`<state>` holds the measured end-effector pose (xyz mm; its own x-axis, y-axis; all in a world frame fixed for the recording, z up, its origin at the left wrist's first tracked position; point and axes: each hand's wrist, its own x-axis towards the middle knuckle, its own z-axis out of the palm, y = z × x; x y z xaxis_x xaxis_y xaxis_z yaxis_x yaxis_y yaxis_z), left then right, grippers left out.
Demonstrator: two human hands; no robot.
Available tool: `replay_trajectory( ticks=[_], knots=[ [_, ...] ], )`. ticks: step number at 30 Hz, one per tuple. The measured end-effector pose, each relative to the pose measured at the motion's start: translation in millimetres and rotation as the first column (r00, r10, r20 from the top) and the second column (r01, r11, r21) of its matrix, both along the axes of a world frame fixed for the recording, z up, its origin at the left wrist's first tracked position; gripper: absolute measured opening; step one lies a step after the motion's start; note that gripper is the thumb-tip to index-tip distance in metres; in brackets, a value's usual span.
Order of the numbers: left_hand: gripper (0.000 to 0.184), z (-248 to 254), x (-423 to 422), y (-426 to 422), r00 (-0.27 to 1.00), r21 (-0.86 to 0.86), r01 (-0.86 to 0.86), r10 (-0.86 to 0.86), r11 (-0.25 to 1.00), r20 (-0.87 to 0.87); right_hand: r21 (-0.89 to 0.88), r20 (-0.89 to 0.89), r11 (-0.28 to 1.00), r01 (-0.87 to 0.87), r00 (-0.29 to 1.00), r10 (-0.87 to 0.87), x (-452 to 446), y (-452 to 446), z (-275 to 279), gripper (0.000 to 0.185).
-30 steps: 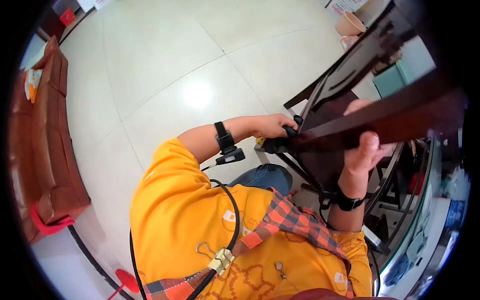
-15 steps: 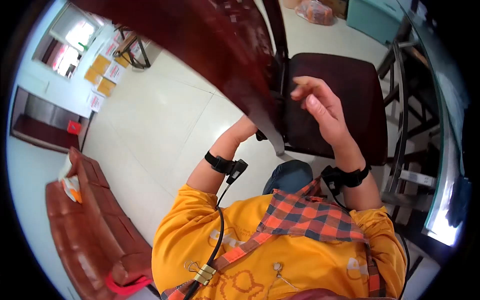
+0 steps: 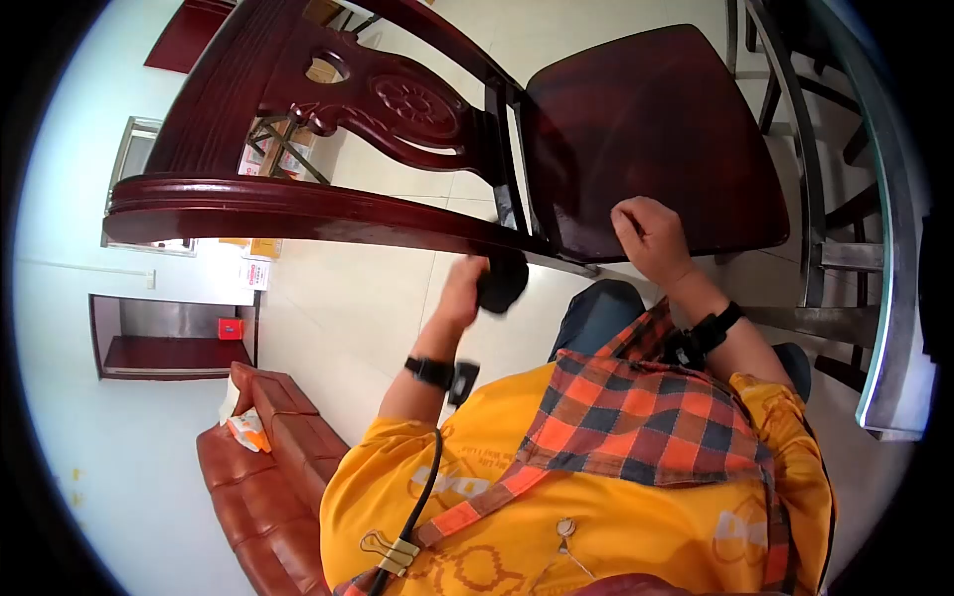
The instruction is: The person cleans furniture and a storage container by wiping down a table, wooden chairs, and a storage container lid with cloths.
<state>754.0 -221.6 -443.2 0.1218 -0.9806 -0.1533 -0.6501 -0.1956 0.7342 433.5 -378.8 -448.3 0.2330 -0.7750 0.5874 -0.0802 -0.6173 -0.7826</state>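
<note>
A dark red-brown wooden chair (image 3: 656, 129) with a carved back stands in front of me, its back reaching to the left. My left hand (image 3: 462, 288) is closed on a dark, rounded, cloth-like bundle (image 3: 504, 282), just below the side post (image 3: 328, 219) of the chair back. Motion blurs the bundle, so its exact kind is unclear. Curled into a loose fist, my right hand (image 3: 653, 238) is over the near edge of the seat, with nothing visible in it. Whether it touches the seat I cannot tell.
A glass-topped table (image 3: 879, 298) with a dark frame runs along the right. At lower left is a brown leather sofa (image 3: 268, 487) with a white-and-orange packet (image 3: 248, 432). Boxes (image 3: 255, 273) stand by the far wall on the tiled floor (image 3: 348, 318).
My view has shifted, showing the whole chair back. The left hand and dark bundle have come out from behind the post. My right hand has lowered and its fingers have curled in.
</note>
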Motion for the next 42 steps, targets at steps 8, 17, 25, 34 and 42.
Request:
replay_trajectory(
  ticks=[8,17,25,34,42],
  knots=[
    [0.041,85,-115,2,0.772,0.02,-0.006,0.017,1.0,-0.635,0.504,0.423,0.597,-0.625,0.781,0.46,14,3,9,0.033],
    [0.034,211,-102,-21,0.755,-0.698,0.33,0.266,0.636,0.599,0.528,0.541,0.592,-0.609,0.778,0.319,20,-12,27,0.035],
    [0.052,334,-98,-91,0.287,-0.912,0.409,0.943,0.037,0.167,0.406,-0.365,0.823,-0.398,0.755,0.545,125,-37,50,0.063],
    [0.063,329,-94,-92,0.523,-0.964,0.266,0.837,0.018,0.16,0.065,-0.357,0.964,-0.256,0.897,0.262,131,-56,16,0.032],
    [0.059,328,-93,-89,0.584,-0.958,0.286,0.795,-0.013,0.163,-0.018,0.367,0.899,-0.437,0.834,0.412,139,-77,204,0.031]
  ],
)
